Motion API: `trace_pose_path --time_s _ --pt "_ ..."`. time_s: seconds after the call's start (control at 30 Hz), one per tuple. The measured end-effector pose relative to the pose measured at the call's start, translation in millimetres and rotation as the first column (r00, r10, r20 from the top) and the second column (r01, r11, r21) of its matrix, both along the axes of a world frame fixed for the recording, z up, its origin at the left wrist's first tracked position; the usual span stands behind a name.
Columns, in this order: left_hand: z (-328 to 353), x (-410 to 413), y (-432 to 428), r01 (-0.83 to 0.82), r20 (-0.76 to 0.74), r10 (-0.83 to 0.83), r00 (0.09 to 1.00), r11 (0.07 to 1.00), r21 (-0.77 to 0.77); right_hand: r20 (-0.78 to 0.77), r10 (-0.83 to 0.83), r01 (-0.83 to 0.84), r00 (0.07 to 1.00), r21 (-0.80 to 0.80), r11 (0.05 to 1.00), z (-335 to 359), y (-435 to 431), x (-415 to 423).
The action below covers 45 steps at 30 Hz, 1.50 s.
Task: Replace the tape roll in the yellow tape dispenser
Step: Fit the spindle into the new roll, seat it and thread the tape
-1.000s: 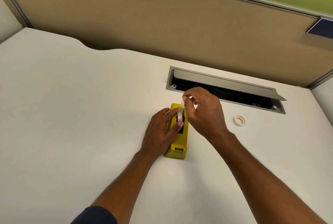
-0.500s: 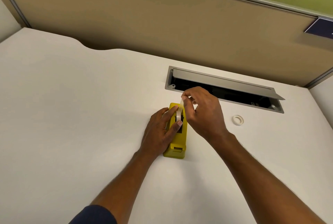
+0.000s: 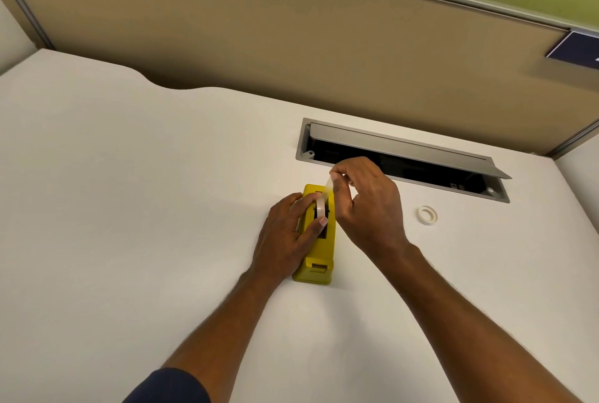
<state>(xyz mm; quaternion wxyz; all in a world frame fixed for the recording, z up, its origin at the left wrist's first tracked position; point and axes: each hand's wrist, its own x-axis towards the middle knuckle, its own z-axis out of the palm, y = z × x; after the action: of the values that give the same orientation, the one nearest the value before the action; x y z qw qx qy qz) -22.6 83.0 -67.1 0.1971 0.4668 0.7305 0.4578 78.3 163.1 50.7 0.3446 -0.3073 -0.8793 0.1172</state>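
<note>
The yellow tape dispenser [image 3: 319, 253] lies lengthwise on the white desk [image 3: 129, 208], near the middle of the view. A clear tape roll [image 3: 321, 208] sits in its slot. My left hand [image 3: 288, 237] grips the dispenser's left side, thumb resting on top by the roll. My right hand [image 3: 366, 205] pinches the loose tape end [image 3: 328, 187] between thumb and forefinger and holds it stretched up and away over the dispenser's far end. A small white empty tape core [image 3: 426, 214] lies flat on the desk to the right.
An open grey cable tray [image 3: 405, 149] with its lid raised is set into the desk just beyond my right hand. A tan partition wall [image 3: 291, 39] closes off the back of the desk.
My right hand has drawn the tape end slightly higher and farther from the roll. My left hand stays on the dispenser.
</note>
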Motion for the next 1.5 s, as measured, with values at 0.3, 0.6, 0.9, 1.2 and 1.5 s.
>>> trace_pose_path --time_s 0.3,0.6,0.9,1.2,1.5 --pt "6 -1 -3 0.027 -0.017 -0.026 1.000 0.999 0.027 0.042 0.068 -0.066 0.997 -0.037 0.997 6 -8 5" --pt "13 -1 -7 0.074 0.002 -0.074 0.997 0.997 -0.008 0.067 0.110 -0.107 0.992 -0.043 0.993 -6 -41 32" --pt "0 -3 -5 0.061 0.061 -0.062 0.996 0.998 0.007 0.058 0.108 -0.108 0.992 -0.014 0.994 -36 -62 49" --pt "0 0 -2 0.015 0.022 -0.016 1.000 1.000 0.027 0.065 0.126 -0.128 0.990 0.031 0.991 -66 -71 65" --pt "0 2 0 -0.020 0.020 0.020 1.000 1.000 0.007 0.104 0.139 -0.145 0.985 0.057 0.988 -83 -76 70"
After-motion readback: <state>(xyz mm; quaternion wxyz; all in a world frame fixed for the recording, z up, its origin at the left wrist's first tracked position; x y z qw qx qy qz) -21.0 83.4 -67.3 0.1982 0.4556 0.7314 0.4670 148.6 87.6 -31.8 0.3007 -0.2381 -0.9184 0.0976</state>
